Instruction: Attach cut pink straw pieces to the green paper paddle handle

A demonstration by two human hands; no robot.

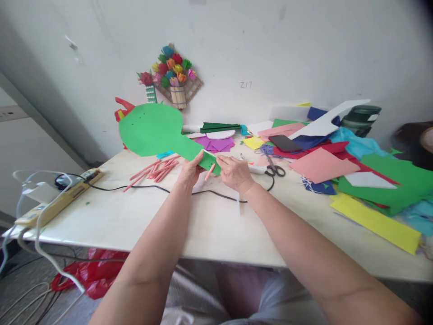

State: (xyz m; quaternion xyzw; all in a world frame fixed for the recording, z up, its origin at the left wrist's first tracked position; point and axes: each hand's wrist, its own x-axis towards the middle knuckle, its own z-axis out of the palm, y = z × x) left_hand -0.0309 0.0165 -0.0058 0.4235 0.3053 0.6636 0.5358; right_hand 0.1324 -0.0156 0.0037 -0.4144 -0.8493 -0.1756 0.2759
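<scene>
Surroundings of the hands on a pale worktop (111,221). Left of the hands lie loose pink paper rolls (162,170) and, farther off, a yellow power strip (64,198). A black cord (216,193) crosses the worktop on the near side of the hands, passing beneath both forearms. Right of the hands lie scissors (278,170) with dark handles and, beyond them, a heap of coloured sheets (324,163); purple paper (216,144) lies just beyond the hands. Between the left hand (191,170) and the right hand (233,172) is the narrow end of a green paper cutout (152,128), pinched by the left thumb and fingers and gripped by the right fingertips (221,163). The cutout is flat and paddle-shaped, its broad, rounded lobe extending beyond and left of the hands, with small dark marks near its upper left edge. A single pink roll (209,172) projects below the narrow end, between the hands.
</scene>
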